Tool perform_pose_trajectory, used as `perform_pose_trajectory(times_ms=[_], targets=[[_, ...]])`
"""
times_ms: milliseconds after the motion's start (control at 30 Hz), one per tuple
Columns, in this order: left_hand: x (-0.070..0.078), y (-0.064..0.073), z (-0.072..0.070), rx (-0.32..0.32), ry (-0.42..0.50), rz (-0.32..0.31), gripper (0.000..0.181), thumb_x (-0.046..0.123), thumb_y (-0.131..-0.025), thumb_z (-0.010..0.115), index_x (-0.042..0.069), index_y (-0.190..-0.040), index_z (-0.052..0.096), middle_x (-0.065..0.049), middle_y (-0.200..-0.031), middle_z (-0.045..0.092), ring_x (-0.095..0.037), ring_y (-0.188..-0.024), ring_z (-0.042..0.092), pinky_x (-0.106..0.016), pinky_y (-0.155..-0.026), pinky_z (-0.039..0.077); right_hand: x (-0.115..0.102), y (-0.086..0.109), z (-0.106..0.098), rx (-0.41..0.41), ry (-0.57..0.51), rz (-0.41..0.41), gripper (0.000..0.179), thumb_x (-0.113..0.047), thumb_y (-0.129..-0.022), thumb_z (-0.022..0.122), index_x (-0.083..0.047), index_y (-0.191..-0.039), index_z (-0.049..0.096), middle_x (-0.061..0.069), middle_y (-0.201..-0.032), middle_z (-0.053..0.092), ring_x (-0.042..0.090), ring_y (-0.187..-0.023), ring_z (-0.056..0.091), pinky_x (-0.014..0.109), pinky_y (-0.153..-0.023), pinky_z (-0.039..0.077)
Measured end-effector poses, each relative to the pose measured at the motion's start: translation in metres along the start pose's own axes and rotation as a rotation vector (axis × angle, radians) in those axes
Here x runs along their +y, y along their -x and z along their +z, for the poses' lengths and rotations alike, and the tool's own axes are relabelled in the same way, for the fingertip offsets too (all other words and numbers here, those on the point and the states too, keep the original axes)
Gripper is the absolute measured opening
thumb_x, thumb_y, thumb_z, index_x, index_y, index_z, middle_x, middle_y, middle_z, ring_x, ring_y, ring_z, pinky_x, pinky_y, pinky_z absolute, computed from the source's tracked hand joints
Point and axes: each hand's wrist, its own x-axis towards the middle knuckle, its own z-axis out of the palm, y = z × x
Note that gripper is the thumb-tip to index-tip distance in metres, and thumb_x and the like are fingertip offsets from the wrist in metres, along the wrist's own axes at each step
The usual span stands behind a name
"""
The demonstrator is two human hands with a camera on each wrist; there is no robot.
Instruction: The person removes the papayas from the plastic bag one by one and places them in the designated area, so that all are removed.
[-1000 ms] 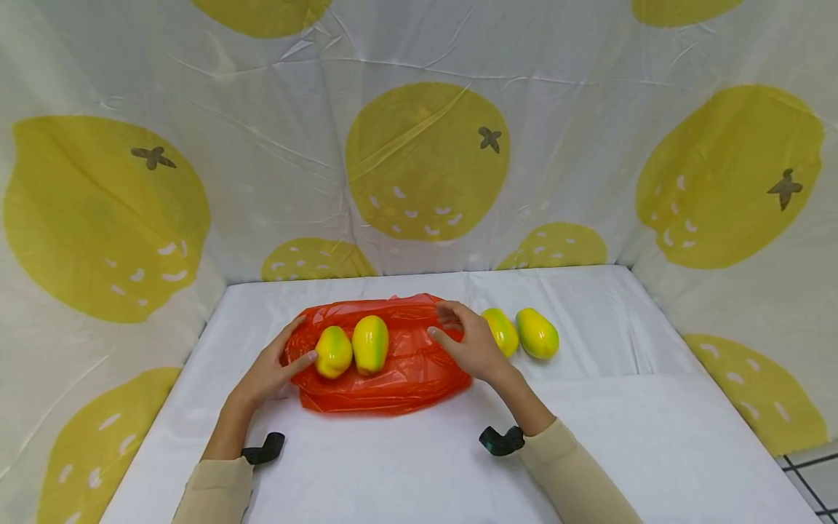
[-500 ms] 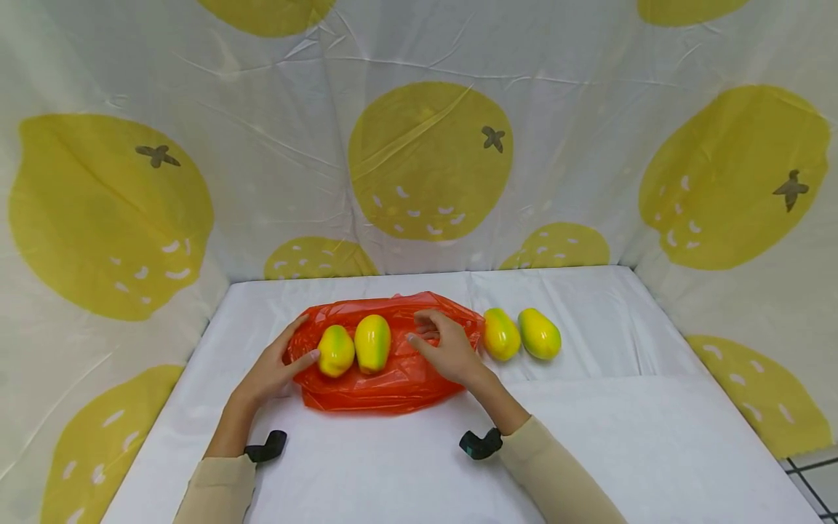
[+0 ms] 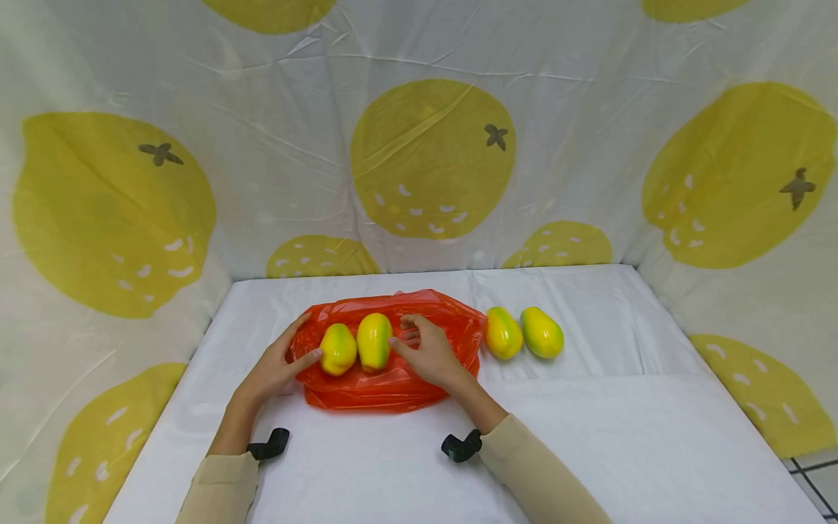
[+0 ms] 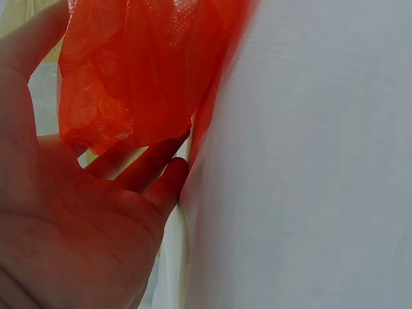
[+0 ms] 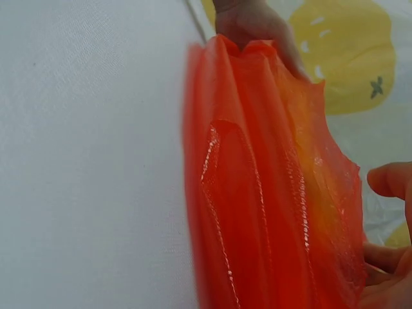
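A red plastic bag [image 3: 406, 386] lies spread on the white-covered table, with two glossy yellow-green mangoes, the left mango [image 3: 338, 349] and the right mango [image 3: 374, 342], at its left part. My left hand [image 3: 275, 364] grips the bag's left end, its thumb tip beside the left mango. In the left wrist view, the fingers [image 4: 148, 170] bend behind the red plastic. Over the bag, my right hand [image 3: 428, 353] has loosely bent fingers and its thumb close to the right mango; whether they touch I cannot tell. The right wrist view shows its thumb apart from its fingers.
Right of the bag, two more mangoes lie side by side: the nearer one [image 3: 504, 333] almost touches the bag, and the other [image 3: 542, 333] is just beyond it. A lemon-print curtain [image 3: 432, 160] walls the back and sides of the white table [image 3: 589, 437].
My right hand has moved left over the bag, from near the mangoes at the right to beside the right mango on the bag. My left hand has kept its place.
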Motion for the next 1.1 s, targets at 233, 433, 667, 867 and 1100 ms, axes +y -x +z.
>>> perform_pose_trajectory(times_ms=[233,433,667,867,1100], targets=[[0.003,0.000,-0.001,0.002,0.016,0.016,0.089,0.053,-0.095,0.067,0.038,-0.166,0.015,-0.013,-0.171,0.023,-0.049,-0.152,0.027,-0.071,-0.112,0.038,-0.002,-0.004,0.013,0.004,0.035,0.078,0.075,-0.051,-0.093,0.071,-0.007,-0.150,0.047,0.010,-0.139,0.058,0.026,-0.119,0.060,0.044,-0.100,0.057],[0.005,0.000,-0.001,0.001,0.021,0.004,0.090,0.054,-0.094,0.067,0.039,-0.165,0.015,-0.013,-0.171,0.023,-0.049,-0.152,0.027,-0.069,-0.112,0.039,-0.004,-0.005,0.021,0.012,0.077,0.120,0.082,-0.056,-0.091,0.071,-0.009,-0.152,0.044,0.008,-0.139,0.057,0.025,-0.120,0.057,0.043,-0.099,0.057],[0.003,-0.002,0.000,0.000,0.021,-0.008,0.090,0.056,-0.094,0.067,0.040,-0.165,0.014,-0.011,-0.172,0.021,-0.048,-0.154,0.024,-0.069,-0.112,0.039,-0.002,-0.009,0.030,0.029,0.113,0.149,0.086,-0.060,-0.089,0.071,-0.009,-0.152,0.042,0.010,-0.144,0.054,0.025,-0.121,0.058,0.042,-0.097,0.059],[0.001,0.001,0.000,0.001,0.021,-0.005,0.090,0.055,-0.094,0.067,0.039,-0.165,0.015,-0.012,-0.172,0.022,-0.049,-0.153,0.024,-0.069,-0.111,0.040,-0.002,-0.010,0.039,0.041,0.121,0.154,0.086,-0.059,-0.089,0.073,-0.009,-0.151,0.043,0.009,-0.143,0.053,0.024,-0.121,0.057,0.042,-0.098,0.059],[0.001,0.002,0.000,0.004,0.018,-0.009,0.090,0.055,-0.094,0.067,0.038,-0.165,0.015,-0.012,-0.171,0.023,-0.048,-0.153,0.025,-0.067,-0.111,0.041,-0.005,-0.014,0.046,0.051,0.163,0.150,0.091,-0.055,-0.087,0.076,-0.010,-0.155,0.037,0.010,-0.149,0.050,0.027,-0.131,0.053,0.049,-0.105,0.055]])
